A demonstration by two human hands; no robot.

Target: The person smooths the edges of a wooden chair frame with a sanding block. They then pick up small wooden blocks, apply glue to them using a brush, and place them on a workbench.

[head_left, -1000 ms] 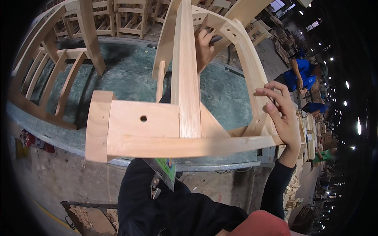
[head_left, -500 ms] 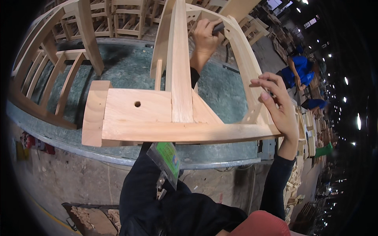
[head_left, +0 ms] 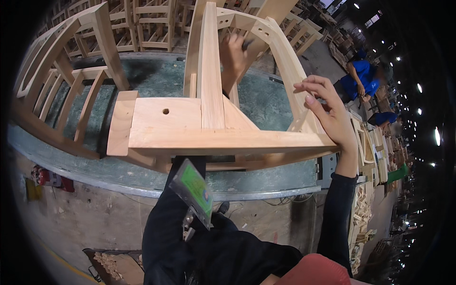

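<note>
Centrally, a pale wooden frame (head_left: 212, 85) of joined bars lies tilted over a green tabletop (head_left: 263, 107), its broad block at the left end pierced by one round hole (head_left: 166, 111). Inside the frame's opening, beyond its long upright bar, the person's left hand (head_left: 232, 54) is slightly blurred, its fingers closed around a small dark object (head_left: 246, 45). At the frame's right end, the right hand (head_left: 327, 107) rests against the corner, fingers loosely spread along the side rail and gripping nothing. Left of the frame stands a second wooden frame (head_left: 107, 45) with curved slats. Behind the frame are rows of similar wooden pieces (head_left: 154, 21). Below the frame, a green badge (head_left: 194, 190) hangs before the person's dark clothing (head_left: 228, 251), and farther right of the frame a person in a blue shirt (head_left: 363, 78) is bent forward
</note>
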